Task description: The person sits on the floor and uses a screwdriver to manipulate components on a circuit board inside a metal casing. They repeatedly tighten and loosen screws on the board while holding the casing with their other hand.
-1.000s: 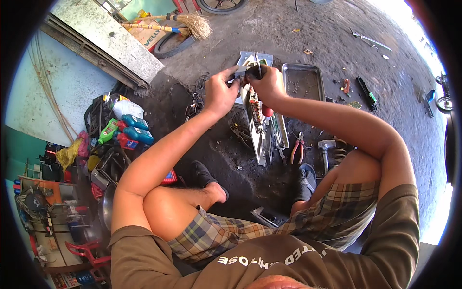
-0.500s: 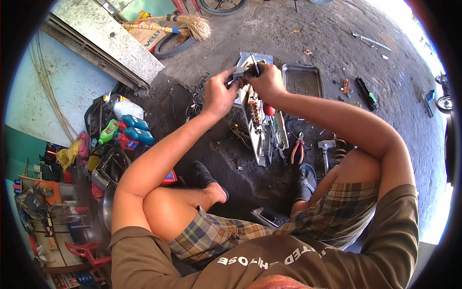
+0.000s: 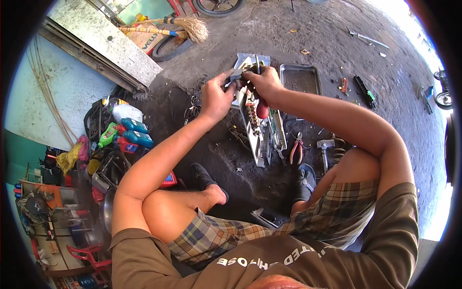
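A long, narrow device lies open on the ground in front of me, its pale casing [image 3: 255, 140] exposing a row of small coppery and red parts [image 3: 252, 111]. At its far end my left hand [image 3: 216, 96] is closed, pinching a small grey piece [image 3: 236, 74] between thumb and fingers. Close beside it, my right hand [image 3: 266, 85] is wrapped round a screwdriver. The red handle [image 3: 262, 110] sticks out below the palm, and the thin shaft [image 3: 257, 61] points away from me. My fingers hide where the two hands meet the device.
Right of the device stand a metal tray [image 3: 301, 67], red-handled pliers [image 3: 297, 150] and a hammer [image 3: 326, 153]. A green-and-black strip [image 3: 365, 91] lies farther right. Several bottles [image 3: 137, 137] crowd the left, near a wall panel [image 3: 110, 43]. A straw broom [image 3: 195, 29] lies at the back.
The screwdriver's red handle has swung down and slightly left, with more of it showing below my right hand. My left hand keeps its pinch on the grey piece.
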Available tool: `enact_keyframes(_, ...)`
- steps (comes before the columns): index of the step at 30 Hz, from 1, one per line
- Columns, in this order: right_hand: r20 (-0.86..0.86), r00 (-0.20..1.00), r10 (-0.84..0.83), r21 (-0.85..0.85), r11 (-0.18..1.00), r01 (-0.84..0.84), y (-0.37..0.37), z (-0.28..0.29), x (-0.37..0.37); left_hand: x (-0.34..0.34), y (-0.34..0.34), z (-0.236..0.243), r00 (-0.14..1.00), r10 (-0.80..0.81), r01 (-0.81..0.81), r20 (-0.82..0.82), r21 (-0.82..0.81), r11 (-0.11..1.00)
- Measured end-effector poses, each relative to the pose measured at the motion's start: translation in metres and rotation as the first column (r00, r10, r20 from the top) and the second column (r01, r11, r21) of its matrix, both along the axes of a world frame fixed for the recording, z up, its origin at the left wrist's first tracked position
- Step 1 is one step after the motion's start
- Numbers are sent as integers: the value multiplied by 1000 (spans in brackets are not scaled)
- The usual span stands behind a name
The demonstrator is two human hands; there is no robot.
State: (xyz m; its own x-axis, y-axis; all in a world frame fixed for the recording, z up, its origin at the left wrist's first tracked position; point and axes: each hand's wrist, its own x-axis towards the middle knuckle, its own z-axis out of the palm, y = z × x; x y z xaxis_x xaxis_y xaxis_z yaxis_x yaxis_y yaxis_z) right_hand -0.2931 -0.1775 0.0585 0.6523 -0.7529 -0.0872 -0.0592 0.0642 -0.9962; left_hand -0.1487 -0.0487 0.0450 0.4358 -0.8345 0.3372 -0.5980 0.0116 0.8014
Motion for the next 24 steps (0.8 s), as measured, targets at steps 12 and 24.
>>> enact_keyframes(12, 320, 873, 368, 421, 770, -479, -31, 3, -68, -8, 20, 8, 995, 1, 1, -100, 24, 1000)
enact_keyframes(24, 276, 875, 397, 398, 782, -480, -35, 10, -88, -5, 12, 7, 988, 39, -40, -150, -4, 999)
